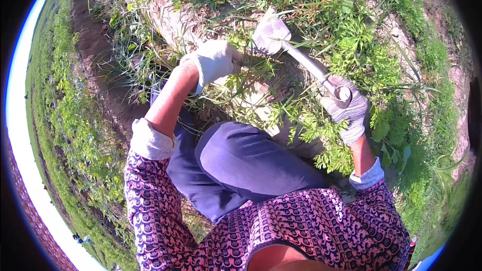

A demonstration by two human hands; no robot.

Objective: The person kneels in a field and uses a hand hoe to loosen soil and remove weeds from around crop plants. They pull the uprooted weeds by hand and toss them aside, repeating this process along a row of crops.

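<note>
My right hand (349, 105), in a pale knitted glove, is wrapped round the handle of a metal hand trowel (306, 65). The hollow round end of the handle shows at my fingers. Its flat, soil-dusted blade (271, 34) points away to the upper left and rests at the ground among weeds. My left hand (216, 62), gloved too, is curled closed just left of the blade, beside green stems (256, 73). What its fingers hold, if anything, is hidden.
Feathery leafy plants (351, 40) crowd the right and far side. Grassy weeds (133, 60) grow at left beside a bare soil furrow (93, 45). My bent knee (241, 155) in dark trousers is close below my hands. More green rows (75, 135) stretch along the left.
</note>
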